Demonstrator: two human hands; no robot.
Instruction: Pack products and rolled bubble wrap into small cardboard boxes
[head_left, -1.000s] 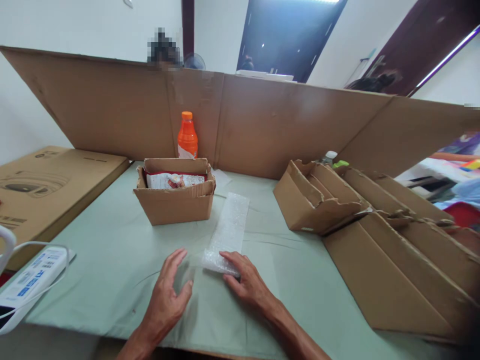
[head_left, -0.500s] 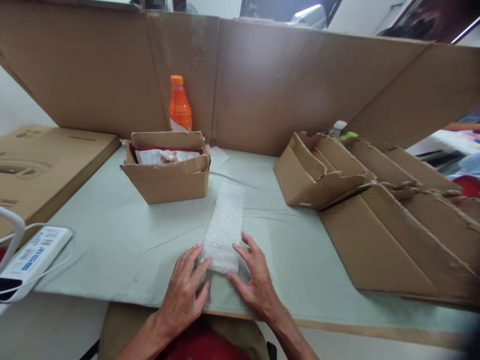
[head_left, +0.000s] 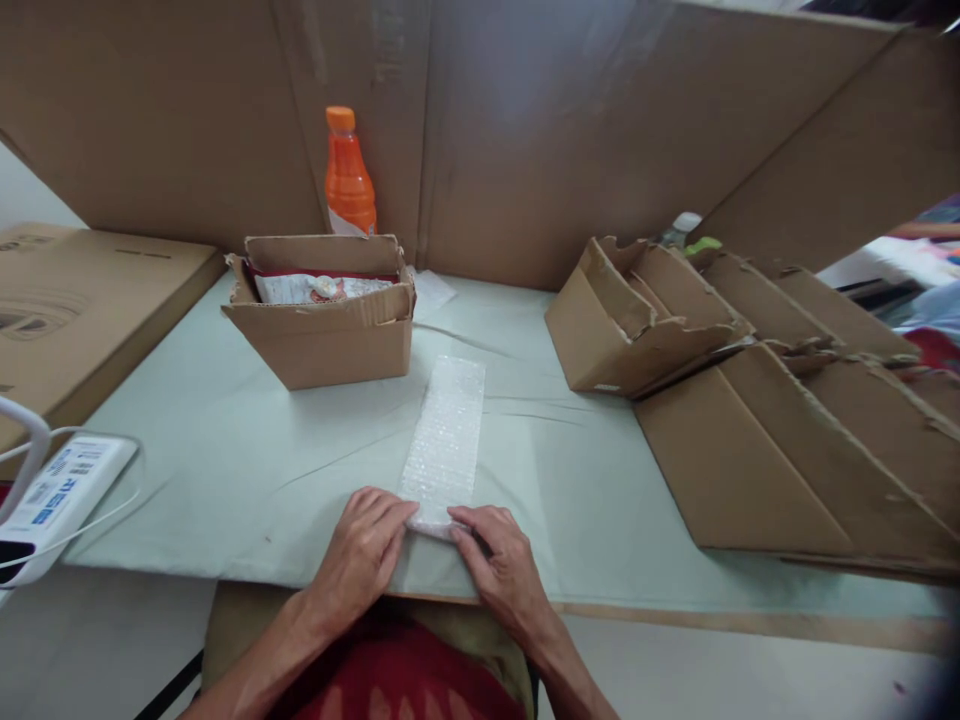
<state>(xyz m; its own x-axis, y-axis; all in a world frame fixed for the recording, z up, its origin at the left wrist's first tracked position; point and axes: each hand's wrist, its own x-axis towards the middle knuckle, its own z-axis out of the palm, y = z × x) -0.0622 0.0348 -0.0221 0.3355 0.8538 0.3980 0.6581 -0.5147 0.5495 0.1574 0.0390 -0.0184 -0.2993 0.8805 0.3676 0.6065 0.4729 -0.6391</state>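
A long strip of clear bubble wrap (head_left: pixel 448 430) lies flat on the pale green table cover, its near end folded up into a narrow edge. At the left corner of that edge, my left hand (head_left: pixel 365 540) pinches the wrap between thumb and fingers. My right hand (head_left: pixel 497 560) grips the right corner in the same way, fingers curled. Whether anything lies inside the fold, I cannot make out. Beyond the strip, to the left, stands an open cardboard box (head_left: pixel 345 345) with a printed packet (head_left: pixel 322 289) in it.
An orange bottle (head_left: pixel 349 180) stands behind the box, against a tall cardboard panel (head_left: pixel 525 140). Several open cardboard boxes (head_left: pixel 757 460) fill the right side. On the left are a flat carton (head_left: pixel 97 310) and a white power strip (head_left: pixel 67 500) with a cable. The table edge runs close below my hands.
My hands have closed from open, spread fingers onto the near corners of the bubble wrap. Its near end is now folded up. The view has tilted slightly downward.
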